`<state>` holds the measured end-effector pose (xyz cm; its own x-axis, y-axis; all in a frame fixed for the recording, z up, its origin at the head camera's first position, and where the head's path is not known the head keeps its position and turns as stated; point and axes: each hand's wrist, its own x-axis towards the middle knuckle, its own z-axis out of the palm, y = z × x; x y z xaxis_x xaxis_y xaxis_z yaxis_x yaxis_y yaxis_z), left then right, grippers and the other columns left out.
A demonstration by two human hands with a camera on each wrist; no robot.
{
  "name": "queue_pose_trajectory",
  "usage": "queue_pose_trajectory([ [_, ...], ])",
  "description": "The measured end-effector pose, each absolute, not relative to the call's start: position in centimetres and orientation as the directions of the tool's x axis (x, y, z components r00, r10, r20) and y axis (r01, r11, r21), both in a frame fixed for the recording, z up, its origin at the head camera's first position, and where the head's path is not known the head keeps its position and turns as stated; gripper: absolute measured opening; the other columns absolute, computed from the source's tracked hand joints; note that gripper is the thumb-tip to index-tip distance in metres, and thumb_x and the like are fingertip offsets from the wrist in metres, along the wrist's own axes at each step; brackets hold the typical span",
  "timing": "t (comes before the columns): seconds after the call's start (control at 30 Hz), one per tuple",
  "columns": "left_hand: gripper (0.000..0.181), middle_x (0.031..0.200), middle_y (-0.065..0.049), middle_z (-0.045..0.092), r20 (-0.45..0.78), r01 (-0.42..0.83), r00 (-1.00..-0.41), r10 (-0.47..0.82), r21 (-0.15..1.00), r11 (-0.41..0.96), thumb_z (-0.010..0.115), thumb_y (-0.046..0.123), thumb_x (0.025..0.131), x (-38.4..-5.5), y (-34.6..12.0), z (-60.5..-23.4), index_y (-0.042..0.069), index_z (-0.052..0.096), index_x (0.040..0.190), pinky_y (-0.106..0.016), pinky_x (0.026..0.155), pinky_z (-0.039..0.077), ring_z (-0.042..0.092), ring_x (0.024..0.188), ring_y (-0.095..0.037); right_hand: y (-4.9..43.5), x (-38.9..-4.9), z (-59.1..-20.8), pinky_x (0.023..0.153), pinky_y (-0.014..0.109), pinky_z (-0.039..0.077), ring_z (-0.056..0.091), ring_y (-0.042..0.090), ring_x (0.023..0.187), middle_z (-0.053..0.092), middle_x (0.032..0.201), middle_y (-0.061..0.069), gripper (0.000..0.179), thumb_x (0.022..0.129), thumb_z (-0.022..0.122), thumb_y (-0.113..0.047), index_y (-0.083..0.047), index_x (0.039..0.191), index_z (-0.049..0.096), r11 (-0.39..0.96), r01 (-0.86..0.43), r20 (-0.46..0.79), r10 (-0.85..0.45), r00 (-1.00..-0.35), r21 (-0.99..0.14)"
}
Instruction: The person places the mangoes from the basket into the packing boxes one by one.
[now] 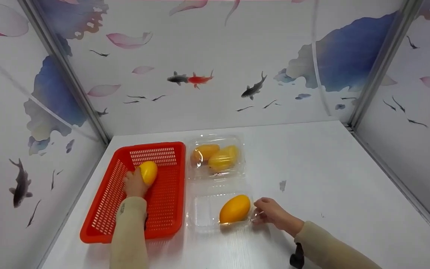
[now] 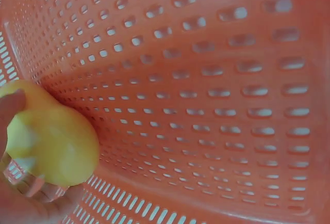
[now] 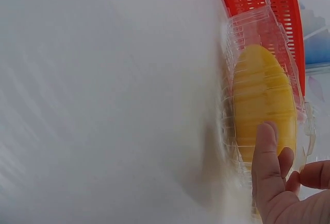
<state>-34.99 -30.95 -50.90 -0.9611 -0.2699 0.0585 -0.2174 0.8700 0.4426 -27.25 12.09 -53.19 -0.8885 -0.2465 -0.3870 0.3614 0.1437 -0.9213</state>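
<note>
My left hand [image 1: 135, 183] reaches into a red plastic basket [image 1: 182, 186] and grips a yellow mango [image 1: 149, 172]. The left wrist view has the thumb over the mango [image 2: 62, 144] and fingers beneath it, against the slotted basket wall [image 2: 206, 95]. On the right, my right hand [image 1: 272, 213] pinches the right edge of a clear plastic container [image 1: 205, 213]. An orange-yellow mango [image 1: 235, 209] lies in that container, at its right side. In the right wrist view the thumb [image 3: 267, 157] lies along the clear wall in front of the mango [image 3: 263, 100].
Behind the front container, two more mangoes [image 1: 223, 158] show through shiny clear plastic [image 1: 239, 170], close beside the basket. All stands on a white table [image 1: 312, 168]. Printed panels [image 1: 218, 45] wall in the back and both sides.
</note>
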Motion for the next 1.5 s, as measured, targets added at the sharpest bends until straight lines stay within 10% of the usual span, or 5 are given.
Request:
queue_pose_trajectory([
  [0.7, 0.088, 0.125, -0.034, 0.027, -0.201, -0.272, -0.962, -0.187, 0.614, 0.741, 0.063, 0.02, 0.081, -34.7, -30.0, -48.1, 0.001, 0.004, 0.142, -0.055, 0.097, 0.032, 0.04, 0.106, -0.044, 12.0, -27.4, -53.3, 0.064, 0.029, 0.055, 0.057, 0.016, 0.061, 0.051, 0.075, 0.006, 0.02, 0.093, 0.044, -0.016, 0.003, 0.098, 0.045, 0.154, 0.357, -0.385, -0.229, -0.894, -0.921],
  [1.5, 0.088, 0.124, -0.008, 0.043, -0.006, -0.052, -0.998, -0.065, 0.664, 0.746, 0.076, 0.031, 0.068, -29.5, -18.6, -41.4, 0.017, 0.027, 0.139, -0.045, 0.092, 0.039, 0.036, 0.111, -0.025, 11.6, -27.4, -53.2, 0.063, 0.03, 0.055, 0.057, 0.018, 0.062, 0.051, 0.079, 0.01, 0.025, 0.093, 0.045, -0.016, 0.006, 0.103, 0.046, 0.163, 0.386, -0.414, -0.205, -0.887, -0.908],
])
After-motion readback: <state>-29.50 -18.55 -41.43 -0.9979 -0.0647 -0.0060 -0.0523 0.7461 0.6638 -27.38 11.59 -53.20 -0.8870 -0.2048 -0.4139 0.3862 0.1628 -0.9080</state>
